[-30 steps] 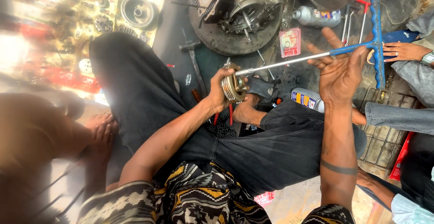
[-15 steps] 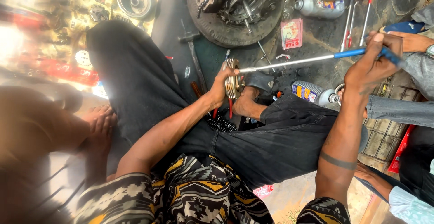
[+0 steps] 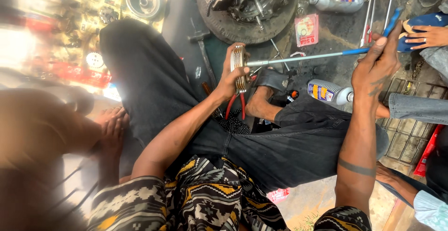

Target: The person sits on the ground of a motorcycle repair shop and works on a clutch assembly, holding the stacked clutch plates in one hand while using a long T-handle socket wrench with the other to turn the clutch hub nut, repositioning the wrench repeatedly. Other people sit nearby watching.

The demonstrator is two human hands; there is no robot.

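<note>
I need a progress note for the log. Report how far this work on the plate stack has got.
Done: the engine lies opened on the ground, and the round plate stack is off it.
In hand: the left hand grips the stack while the right hand holds the blue-handled T-wrench, its tip at the stack.
Left: the stack is not on the engine; red-handled pliers and a hammer lie around.

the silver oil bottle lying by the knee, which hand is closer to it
Right. The right hand grips the blue-handled long tool just above the silver bottle. The left hand holds a stack of metal discs farther off, on the bottle's left.
</note>
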